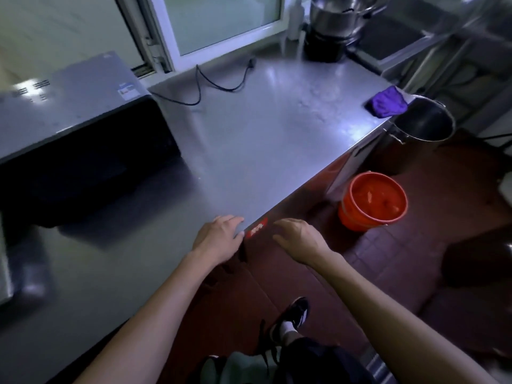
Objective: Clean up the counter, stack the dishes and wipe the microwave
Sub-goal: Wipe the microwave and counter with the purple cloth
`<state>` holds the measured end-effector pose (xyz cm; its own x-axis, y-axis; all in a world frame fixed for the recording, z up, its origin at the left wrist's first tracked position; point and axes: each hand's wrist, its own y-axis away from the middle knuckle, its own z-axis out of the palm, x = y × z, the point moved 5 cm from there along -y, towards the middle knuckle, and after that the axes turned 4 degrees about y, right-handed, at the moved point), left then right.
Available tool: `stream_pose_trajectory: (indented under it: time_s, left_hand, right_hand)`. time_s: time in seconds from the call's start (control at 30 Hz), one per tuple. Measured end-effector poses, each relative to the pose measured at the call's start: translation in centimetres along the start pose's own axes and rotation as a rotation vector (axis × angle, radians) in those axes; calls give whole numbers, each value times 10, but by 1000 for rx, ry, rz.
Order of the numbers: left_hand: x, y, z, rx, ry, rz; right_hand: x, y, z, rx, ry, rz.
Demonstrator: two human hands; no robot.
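1. The fingers (235, 220) of the left hand (217, 238) lie loosely spread, tips resting on the front edge of the steel counter (249, 139); they hold nothing.
2. The right hand (300, 239) hangs just off the counter edge over the dark red floor, fingers relaxed and slightly curled, empty, close beside a small red sticker (257, 230) on the counter's rim.
3. The microwave (74, 134) sits on the counter at about ten o'clock from the hands, its dark door facing the person and its grey top catching the light.
4. A purple cloth (388, 102) lies bunched at the counter's far right corner, near two o'clock, just beside a steel bucket (424, 123) standing past the edge.
5. A black cable (210, 84) trails across the counter at twelve o'clock, below the window.
6. An orange bucket (372, 200) stands on the floor at three o'clock.
7. A big steel pot (338, 15) sits on a black base in the far corner, around one o'clock.
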<state>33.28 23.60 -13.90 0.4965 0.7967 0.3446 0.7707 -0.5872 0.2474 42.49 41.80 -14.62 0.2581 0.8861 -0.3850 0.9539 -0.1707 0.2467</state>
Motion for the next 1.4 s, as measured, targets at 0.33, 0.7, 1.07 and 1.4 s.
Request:
stream_pose_trajectory:
  time_s: [0.33,0.7,1.07,1.4]
  left_hand:
    - [136,-103,29,-113,-59,56]
    - [269,-171,59,-179,-142,313]
    - [354,-212,84,-243,-180,538]
    - [354,-313,87,-283,-77,545]
  right_hand:
    - [168,3,-61,12,-65,156]
    - [278,46,-107,132,-154,312]
    - [338,66,-117,226,-181,499]
    - [378,-11,-134,133,-147,580]
